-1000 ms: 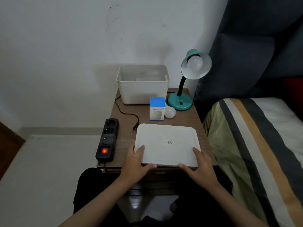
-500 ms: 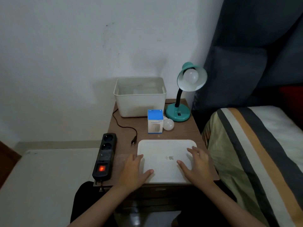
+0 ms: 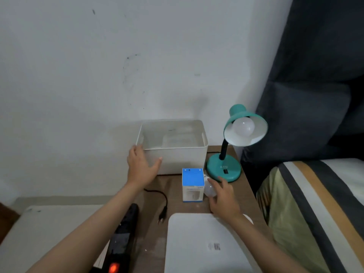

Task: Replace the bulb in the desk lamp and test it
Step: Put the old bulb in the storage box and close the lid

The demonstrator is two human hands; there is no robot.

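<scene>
**Reaching for the loose bulb, lamp not yet touched**

While the teal metal desk lamp (image 3: pixel 224 170) stands at the back right corner of the brown wooden bedside table (image 3: pixel 173 194), the head view shows the job at its opening step, as I judge it. The right hand (image 3: pixel 222 196) lies over the loose frosted white bulb (image 3: pixel 209 189), fingers curled about it and touching it; whether it is truly gripped cannot be told. That bulb rests on the table between the small blue-topped white cardboard box (image 3: pixel 192 185) and the lamp's base. The left hand (image 3: pixel 140 166) is spread wide and holds nothing, its palm near the front left corner of the white plastic storage bin (image 3: pixel 175 158).

Another frosted white round bulb (image 3: pixel 243 126) sits in the lamp's shade, unlit. The lamp's black plug (image 3: pixel 162 217) lies on the table, not in the black power strip (image 3: pixel 122 239), whose red switch glows.

Next, the fitted bulb likely needs unscrewing, which calls for steadying the shade; glass may slip.

A white flat lid (image 3: pixel 204 245) lies nearest the person.
</scene>
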